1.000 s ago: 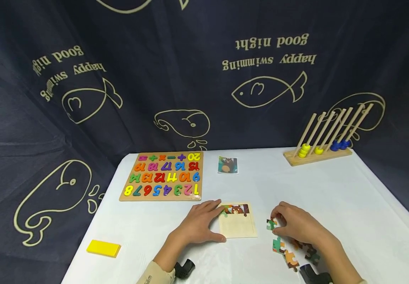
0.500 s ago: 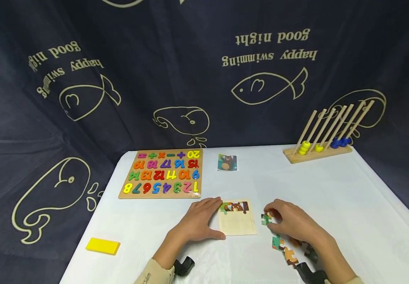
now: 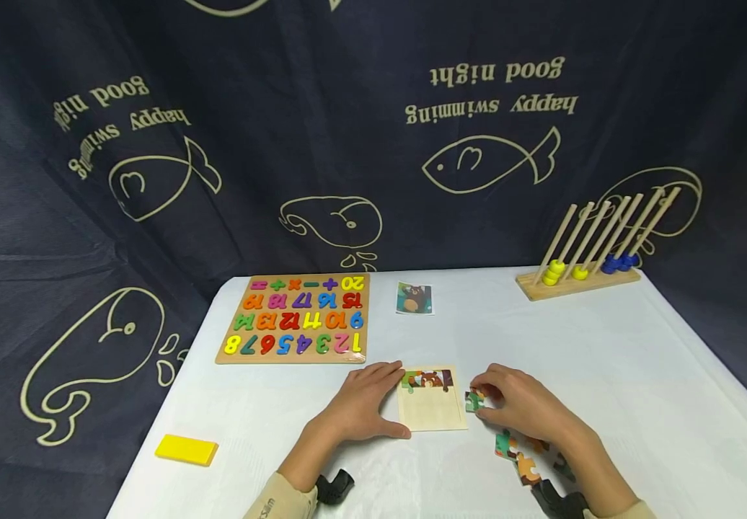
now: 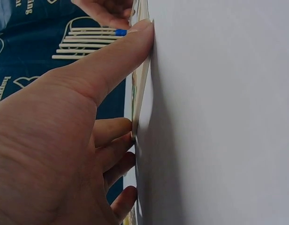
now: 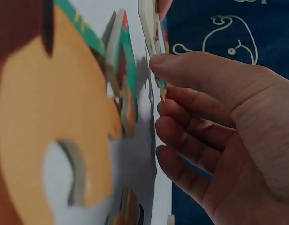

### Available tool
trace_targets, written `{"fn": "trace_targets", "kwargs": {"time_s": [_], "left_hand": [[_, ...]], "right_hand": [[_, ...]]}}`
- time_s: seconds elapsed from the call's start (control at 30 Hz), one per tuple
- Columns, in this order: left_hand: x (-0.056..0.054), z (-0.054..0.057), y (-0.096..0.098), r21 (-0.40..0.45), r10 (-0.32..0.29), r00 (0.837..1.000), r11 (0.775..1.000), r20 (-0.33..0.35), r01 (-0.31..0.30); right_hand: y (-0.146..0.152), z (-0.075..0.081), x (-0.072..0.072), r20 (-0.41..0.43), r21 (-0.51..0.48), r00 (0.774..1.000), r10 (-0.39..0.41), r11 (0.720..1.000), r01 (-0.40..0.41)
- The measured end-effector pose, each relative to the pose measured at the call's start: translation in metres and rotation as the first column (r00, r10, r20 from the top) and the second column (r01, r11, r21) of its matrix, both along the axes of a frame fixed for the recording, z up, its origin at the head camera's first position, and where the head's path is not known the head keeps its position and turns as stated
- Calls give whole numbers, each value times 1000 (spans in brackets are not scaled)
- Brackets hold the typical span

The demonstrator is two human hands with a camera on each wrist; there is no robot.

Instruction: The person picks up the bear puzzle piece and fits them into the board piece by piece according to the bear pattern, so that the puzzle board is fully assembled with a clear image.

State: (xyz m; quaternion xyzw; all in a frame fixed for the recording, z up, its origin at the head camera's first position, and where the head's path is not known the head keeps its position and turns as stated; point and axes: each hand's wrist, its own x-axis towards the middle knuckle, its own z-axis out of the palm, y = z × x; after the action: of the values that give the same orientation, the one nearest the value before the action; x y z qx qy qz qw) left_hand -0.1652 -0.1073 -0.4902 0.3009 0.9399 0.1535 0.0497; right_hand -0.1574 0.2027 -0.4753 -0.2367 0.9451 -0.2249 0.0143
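Note:
My left hand (image 3: pixel 365 406) lies along the left side of a square wooden puzzle board (image 3: pixel 434 417), thumb and fingers spread against its edge. Puzzle pieces with a bear's face (image 3: pixel 430 379) fill the board's top row; bare wood shows below. Just right of the board, my right hand (image 3: pixel 521 404) pinches a green puzzle piece (image 3: pixel 474 401) between thumb and fingers. In the right wrist view its thumb (image 5: pixel 170 63) presses one side of that piece, which is partly hidden. Under the right hand lie loose puzzle pieces (image 3: pixel 528 470), some covered by the wrist.
A number board (image 3: pixel 295 317) lies at the back left, a bear picture card (image 3: pixel 415 298) behind the puzzle board. At the back right stands a peg abacus (image 3: pixel 581 281) with yellow and blue beads. A yellow block (image 3: pixel 187 450) rests at the left edge of the white table (image 3: pixel 270 411).
My right hand has moved left toward the puzzle board with the green puzzle piece, away from the loose pieces. My left hand stays at the board's edge.

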Motion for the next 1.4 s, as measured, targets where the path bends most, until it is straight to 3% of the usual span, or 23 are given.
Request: {"fn": "trace_targets", "kwargs": {"time_s": [0.2,0.8,0.97,1.2,1.4], "left_hand": [[0,-1,0,4,-4,1000,1000,3,4],[1,0,-1,9,2,1000,1000,2,-2],[3,1,-1,9,5,1000,1000,1,-5],[1,0,-1,-5,4,1000,1000,-18,-4],[1,-3,-1,-9,3,1000,1000,-15,-4]], "right_hand": [[0,-2,1,25,15,999,-38,999,38],[-29,-2,-3,-1,13,1000,-15,1000,15],[-35,-1,-4,29,-1,999,18,1000,-18],[-27,3,-8,64,-17,989,131,991,-130],[-24,2,-11,40,4,995,95,995,-95]]}}
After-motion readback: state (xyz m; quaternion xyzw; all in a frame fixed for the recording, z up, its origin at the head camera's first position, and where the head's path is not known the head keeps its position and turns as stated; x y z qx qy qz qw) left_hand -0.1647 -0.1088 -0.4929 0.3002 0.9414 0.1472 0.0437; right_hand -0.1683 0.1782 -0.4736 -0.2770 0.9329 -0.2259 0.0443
